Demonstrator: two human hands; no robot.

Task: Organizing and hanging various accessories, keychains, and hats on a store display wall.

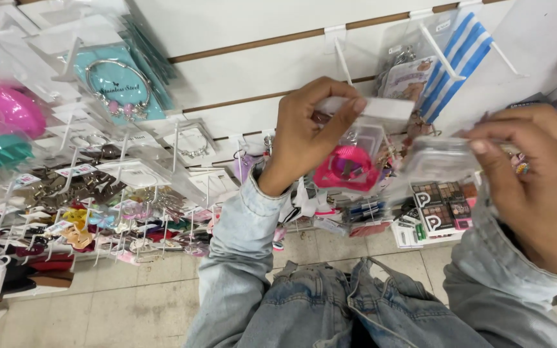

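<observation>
Head view. Left hand (307, 132) is raised at the slat wall (240, 32), fingers pinched tight on a clear packet (359, 145) with a white header card; a pink round item sits inside it. The packet is off the hooks, held in the air before the wall. Right hand (536, 174) grips a second clear pack (439, 158), thumb and fingers closed on its right edge, also held free of any hook.

Judged from this: both packs are in hand, neither is hung; a bare white hook (343, 61) sticks out just above the left hand.

Containers: hooks to the left carry bagged bracelets, one on a teal card (120, 84), and rows of hair clips (98, 212). Below the hands, makeup palettes (443, 206) stand on a low shelf. What the right pack holds I cannot tell; it is blurred.
</observation>
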